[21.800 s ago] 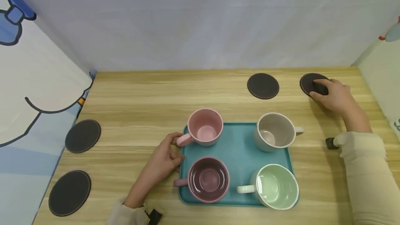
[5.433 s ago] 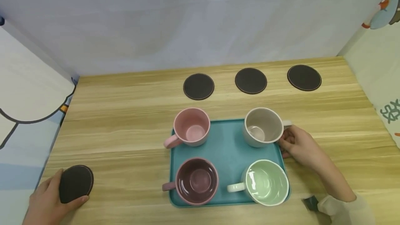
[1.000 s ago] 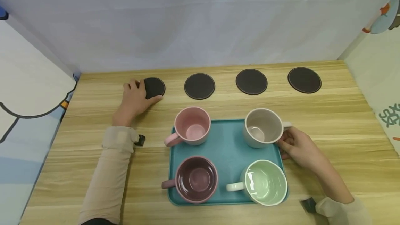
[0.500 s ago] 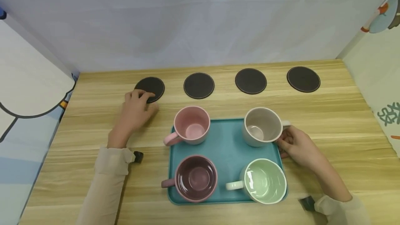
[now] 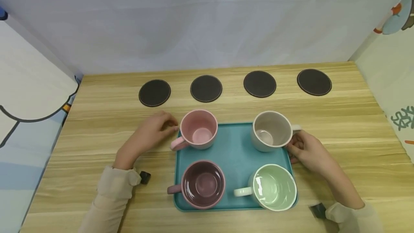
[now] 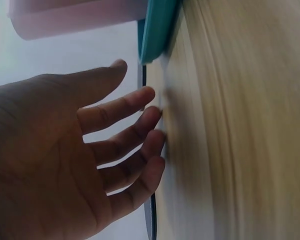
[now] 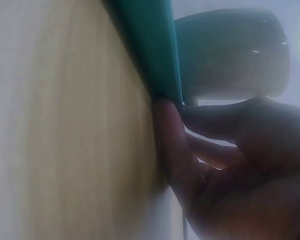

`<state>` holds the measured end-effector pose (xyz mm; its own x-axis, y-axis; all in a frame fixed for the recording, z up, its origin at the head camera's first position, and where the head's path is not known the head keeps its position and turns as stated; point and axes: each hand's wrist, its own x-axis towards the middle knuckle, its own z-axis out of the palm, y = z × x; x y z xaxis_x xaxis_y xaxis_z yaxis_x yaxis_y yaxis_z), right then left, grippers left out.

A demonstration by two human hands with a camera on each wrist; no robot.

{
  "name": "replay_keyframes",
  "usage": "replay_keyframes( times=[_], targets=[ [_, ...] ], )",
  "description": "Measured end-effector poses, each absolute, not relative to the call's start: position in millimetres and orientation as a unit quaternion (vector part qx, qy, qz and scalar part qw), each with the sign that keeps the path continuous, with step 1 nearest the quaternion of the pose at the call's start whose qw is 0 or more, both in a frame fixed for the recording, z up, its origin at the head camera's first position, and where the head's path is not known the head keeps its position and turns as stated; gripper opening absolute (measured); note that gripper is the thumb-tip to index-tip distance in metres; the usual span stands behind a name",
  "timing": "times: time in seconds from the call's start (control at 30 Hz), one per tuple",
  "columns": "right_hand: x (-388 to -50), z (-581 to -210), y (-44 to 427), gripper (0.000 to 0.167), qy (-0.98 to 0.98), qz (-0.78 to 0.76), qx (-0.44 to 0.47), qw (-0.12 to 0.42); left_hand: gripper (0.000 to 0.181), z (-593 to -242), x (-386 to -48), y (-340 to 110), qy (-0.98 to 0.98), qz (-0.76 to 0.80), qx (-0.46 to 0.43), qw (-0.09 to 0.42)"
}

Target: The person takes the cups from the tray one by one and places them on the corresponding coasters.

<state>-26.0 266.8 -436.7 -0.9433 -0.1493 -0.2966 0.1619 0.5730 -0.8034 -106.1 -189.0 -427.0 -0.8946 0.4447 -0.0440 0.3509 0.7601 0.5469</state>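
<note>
A teal tray carries a pink mug, a greyish-beige mug, a mauve mug and a pale green mug. Near its far left corner, beside the pink mug, is my left hand; the left wrist view shows its fingers loosely bent with nothing in them. On the opposite side my right hand grips the tray's right rim below the beige mug's handle. In the right wrist view a finger lies against the tray edge.
Several round black coasters stand in a row along the table's back, the leftmost coaster beyond my left hand and the rightmost coaster near the right corner. A pale cloth hangs behind the wooden table.
Over the longer span, coasters from the left side joined the back row. My left hand let go of the leftmost coaster and moved back toward the tray's left corner. My right hand stays put.
</note>
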Motion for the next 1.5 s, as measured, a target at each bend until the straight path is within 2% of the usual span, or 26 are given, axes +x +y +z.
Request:
replay_keyframes(
  times=[0.4, 0.7, 0.93, 1.23, 1.5],
  targets=[
    [-28, -436, 264, 0.030, 0.874, -0.458, -0.004, 0.162, 0.019, -423, -99, -187, 0.926, 0.283, 0.211, 0.131],
    [-29, -437, 264, 0.030, 0.875, -0.456, -0.004, 0.161, 0.022, -427, -92, -182, 0.933, 0.278, 0.199, 0.113],
    [-28, -436, 274, 0.034, 0.870, -0.468, -0.005, 0.156, 0.047, -432, -82, -177, 0.923, 0.329, 0.158, 0.122],
    [-32, -427, 291, 0.034, 0.869, -0.482, -0.025, 0.113, 0.065, -434, -69, -171, 0.855, 0.473, 0.035, 0.209],
    [-42, -420, 306, 0.034, 0.821, -0.549, -0.124, 0.092, 0.076, -438, -59, -171, 0.834, 0.505, 0.074, 0.208]
  ],
)
